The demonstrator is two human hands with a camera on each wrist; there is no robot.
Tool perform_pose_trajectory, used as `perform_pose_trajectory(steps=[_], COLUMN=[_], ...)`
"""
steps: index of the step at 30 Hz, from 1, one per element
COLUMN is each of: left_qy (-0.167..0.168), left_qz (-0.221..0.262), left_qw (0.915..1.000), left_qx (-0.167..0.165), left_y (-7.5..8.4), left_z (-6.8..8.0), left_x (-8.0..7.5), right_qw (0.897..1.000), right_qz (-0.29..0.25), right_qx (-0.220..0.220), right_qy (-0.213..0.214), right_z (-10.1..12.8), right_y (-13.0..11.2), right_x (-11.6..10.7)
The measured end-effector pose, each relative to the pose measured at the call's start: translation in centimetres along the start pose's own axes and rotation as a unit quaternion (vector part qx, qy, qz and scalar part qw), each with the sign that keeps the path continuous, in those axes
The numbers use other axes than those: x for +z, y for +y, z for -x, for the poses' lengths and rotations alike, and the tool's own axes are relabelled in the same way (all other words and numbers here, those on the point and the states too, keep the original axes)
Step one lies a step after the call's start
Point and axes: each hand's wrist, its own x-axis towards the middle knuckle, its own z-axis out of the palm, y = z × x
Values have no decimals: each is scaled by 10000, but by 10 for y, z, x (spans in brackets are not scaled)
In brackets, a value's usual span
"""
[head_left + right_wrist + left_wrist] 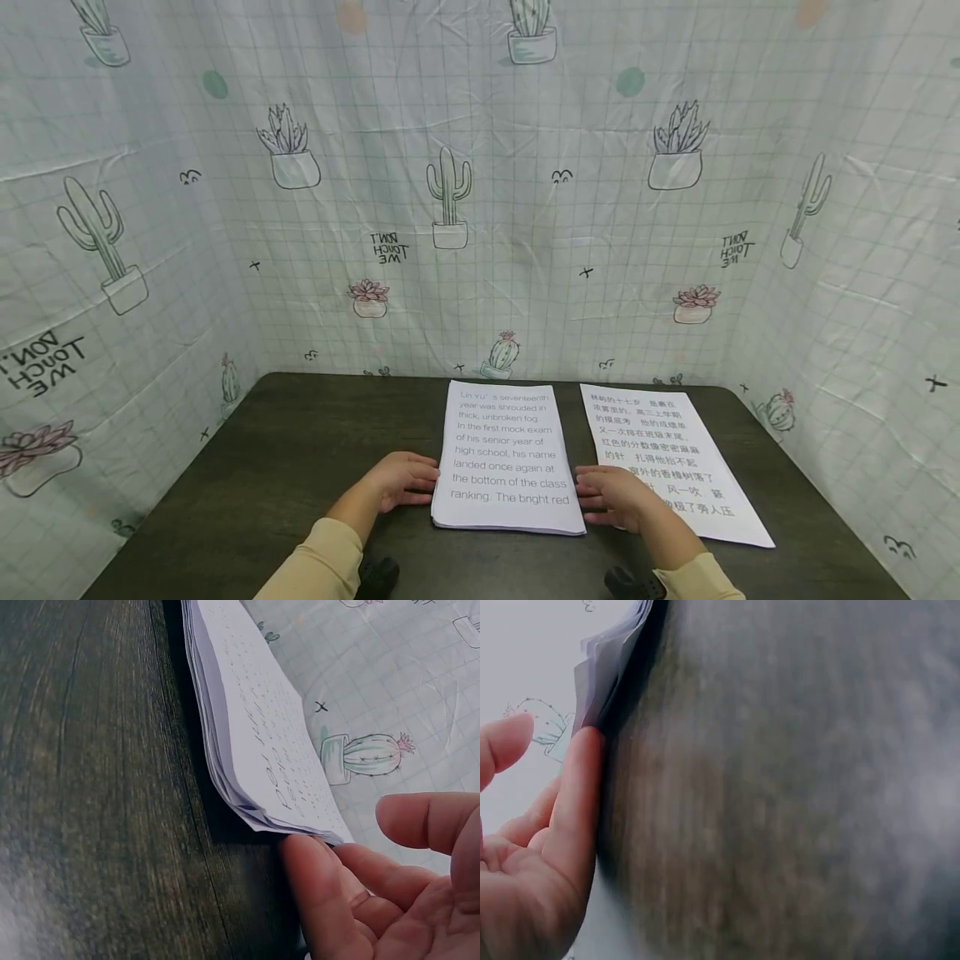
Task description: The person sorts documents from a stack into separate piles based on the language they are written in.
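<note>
A stack of white paper sheets point(501, 454) printed with large English text lies on the dark table between both hands. My left hand point(406, 481) is at its left edge, fingers extended toward the paper. In the left wrist view, a fingertip of the left hand point(547, 847) meets the slightly fanned edges of the stack point(615, 664). At the opposite edge is my right hand point(617, 498), its fingers loosely extended and thumb apart. The right wrist view has fingertips of the right hand point(390, 892) right at a corner of the layered stack point(259, 720).
Sheets with Chinese text point(678, 454) lie at the right, their lower left part hidden behind the right hand. The dark wooden table point(300, 433) extends left of the stack. A cactus-patterned curtain point(480, 275) hangs behind and along both sides.
</note>
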Motion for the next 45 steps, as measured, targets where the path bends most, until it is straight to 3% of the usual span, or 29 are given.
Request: perform_pose_trajectory(steps=[8,19,26,32,39,45], left_qy=[593,819,875,1047,444,-52], left_qz=[-799,-773,-757,-661,-339,284], left_qw=[9950,9935,9932,9919,9976,9983], left_qx=[126,158,91,272,398,512], left_y=[1,-1,0,1,0,-3], left_z=[-1,-5,-4,-4,-7,-11], left_x=[13,15,15,15,16,18], right_qw=[9999,9997,9999,9998,9998,9997], right_qz=[-47,-66,88,99,82,54], right_qx=[4,-170,-112,-122,-178,-235], right_qy=[-95,-134,75,112,45,60], right_z=[0,0,-2,-3,-3,-2], right_y=[2,5,4,5,6,6], right_x=[0,3,6,5,3,3])
